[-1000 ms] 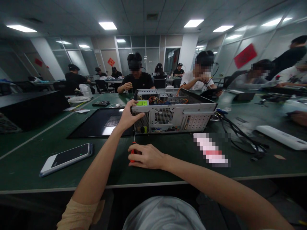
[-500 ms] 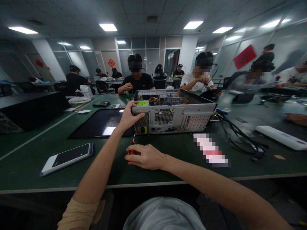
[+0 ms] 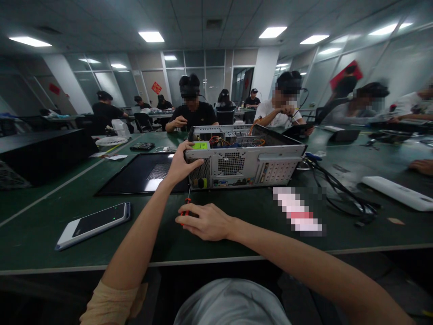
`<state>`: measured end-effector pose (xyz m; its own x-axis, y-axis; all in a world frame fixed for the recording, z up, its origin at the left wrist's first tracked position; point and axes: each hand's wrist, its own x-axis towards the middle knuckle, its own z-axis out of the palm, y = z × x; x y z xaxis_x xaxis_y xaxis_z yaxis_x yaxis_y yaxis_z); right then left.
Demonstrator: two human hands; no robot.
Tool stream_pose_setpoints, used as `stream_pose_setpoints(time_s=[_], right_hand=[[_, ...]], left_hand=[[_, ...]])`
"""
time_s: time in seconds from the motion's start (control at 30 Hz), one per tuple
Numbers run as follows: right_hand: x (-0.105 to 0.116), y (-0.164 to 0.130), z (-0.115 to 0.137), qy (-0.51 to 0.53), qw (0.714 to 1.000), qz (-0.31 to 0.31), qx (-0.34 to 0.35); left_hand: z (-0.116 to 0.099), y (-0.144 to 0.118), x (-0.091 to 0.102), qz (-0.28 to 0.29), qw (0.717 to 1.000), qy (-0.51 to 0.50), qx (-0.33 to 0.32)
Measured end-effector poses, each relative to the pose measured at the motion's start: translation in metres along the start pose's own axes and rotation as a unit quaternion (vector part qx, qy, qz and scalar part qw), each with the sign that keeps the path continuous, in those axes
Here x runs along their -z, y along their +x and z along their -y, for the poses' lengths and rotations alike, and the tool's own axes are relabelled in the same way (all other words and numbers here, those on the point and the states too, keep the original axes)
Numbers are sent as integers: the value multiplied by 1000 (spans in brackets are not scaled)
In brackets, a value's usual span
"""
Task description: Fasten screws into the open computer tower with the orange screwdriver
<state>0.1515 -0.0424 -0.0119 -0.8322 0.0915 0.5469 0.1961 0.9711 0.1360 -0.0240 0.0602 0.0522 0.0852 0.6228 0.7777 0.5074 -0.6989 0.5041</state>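
Observation:
A silver and black computer case [image 3: 252, 167] lies on the green table with its rear panel facing me and its top side uncovered, wires showing inside. My left hand [image 3: 181, 164] grips the case's left corner, thumb pressed on the rear panel and fingers around the side. In my right hand [image 3: 208, 221] is a red and black screwdriver [image 3: 188, 201], fingers closed round the handle. Its shaft points away from me, and the tip meets the lower left edge of the rear panel beside the power socket. The exact screw is too small to see.
A black side panel [image 3: 135, 176] lies left of the case. Nearer me is a white handheld device [image 3: 94, 225]. Black cables [image 3: 345, 198] and a white power strip [image 3: 399, 193] lie at the right. Another dark case [image 3: 43, 153] stands far left. Several people work opposite.
The screwdriver handle has turned slightly in my right fingers. My left hand stays on the case. A person's hand at the right edge has drawn back to the right.

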Motion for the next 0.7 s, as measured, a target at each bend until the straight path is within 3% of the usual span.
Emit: stream_pose_setpoints(time_s=[0.5, 0.7], right_hand=[[-5, 0, -5, -16, 996, -92, -6], [-4, -1, -3, -12, 998, -61, 31]], left_hand=[[-1, -1, 0, -6, 1000, -5, -2], [-2, 0, 0, -3, 1000, -2, 0]])
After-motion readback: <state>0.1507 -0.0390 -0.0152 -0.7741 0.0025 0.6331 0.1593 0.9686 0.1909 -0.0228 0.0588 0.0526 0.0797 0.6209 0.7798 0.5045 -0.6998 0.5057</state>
